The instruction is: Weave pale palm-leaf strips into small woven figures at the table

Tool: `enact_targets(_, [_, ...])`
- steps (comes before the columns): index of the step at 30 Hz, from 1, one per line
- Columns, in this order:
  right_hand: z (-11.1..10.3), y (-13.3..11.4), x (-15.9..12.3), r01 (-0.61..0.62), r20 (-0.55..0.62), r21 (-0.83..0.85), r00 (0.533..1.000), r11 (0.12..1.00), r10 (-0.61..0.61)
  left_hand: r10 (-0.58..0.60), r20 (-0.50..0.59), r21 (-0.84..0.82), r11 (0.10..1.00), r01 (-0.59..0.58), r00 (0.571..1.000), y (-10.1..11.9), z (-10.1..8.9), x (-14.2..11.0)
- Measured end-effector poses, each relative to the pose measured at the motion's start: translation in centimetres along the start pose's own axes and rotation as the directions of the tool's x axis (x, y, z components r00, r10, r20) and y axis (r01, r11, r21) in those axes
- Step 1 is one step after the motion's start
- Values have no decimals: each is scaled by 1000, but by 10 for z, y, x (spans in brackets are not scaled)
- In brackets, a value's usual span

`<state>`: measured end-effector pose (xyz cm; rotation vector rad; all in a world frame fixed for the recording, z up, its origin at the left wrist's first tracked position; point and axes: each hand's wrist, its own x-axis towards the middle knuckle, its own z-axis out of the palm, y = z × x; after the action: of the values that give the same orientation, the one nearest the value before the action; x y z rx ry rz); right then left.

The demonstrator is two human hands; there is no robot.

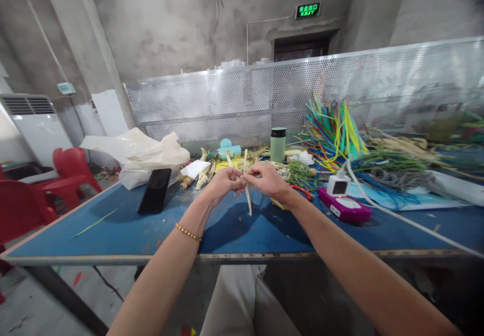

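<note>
Above the middle of the blue table [124, 230], my left hand [226, 182] and my right hand [266, 179] meet fingertip to fingertip. Between them they pinch a pale, flat plant-fibre strip [248, 202]; one end points up past the fingers and the other hangs down toward the tabletop. Another pale end sticks up by my left thumb, and I cannot tell whether it is the same strip. Both hands are closed. Behind my right hand lies something with red loop handles [301, 192], partly hidden by the wrist.
A black phone [154, 191] and a plastic bag [139, 149] lie left. A green tumbler [278, 145] stands behind the hands. At right are a coloured strip bundle [335, 132], green cord coils [393, 164], a purple box [344, 206] with a white charger [338, 185], and a white cable [401, 217].
</note>
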<state>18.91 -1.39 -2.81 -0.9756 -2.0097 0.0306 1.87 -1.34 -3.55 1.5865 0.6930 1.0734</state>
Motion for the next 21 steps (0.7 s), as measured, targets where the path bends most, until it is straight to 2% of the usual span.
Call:
enact_targets(4, [2,-5,2,-101,-14,84,995,991,102,21,-28,13,1000,-20,999,0,0,0])
enact_targets(7, [4,-9,2,-160,-36,83,986,984,163,38,-51,26,999,-37,998,1,1,-1])
enact_targets(10, [7,-12,1,-191,-52,92,979,977,196,53,-77,47,998,-49,996,2,3,-1])
enact_targets(14, [6,-14,2,-191,-11,169,981,967,195,67,-102,38,997,-64,993,3,3,0])
enact_targets(15, [4,-13,2,-183,-38,178,981,967,193,68,-105,20,998,-66,992,4,2,0])
enact_targets(17, [-1,-9,4,-183,-179,177,960,967,214,67,-114,-17,997,-69,991,5,0,0])
enact_targets(19, [-9,-2,5,-228,-350,183,894,956,280,76,-126,-46,996,-82,989,6,-2,1])
enact_targets(21, [-17,3,6,-303,-410,223,833,927,371,98,-129,-80,991,-108,987,6,-5,1])
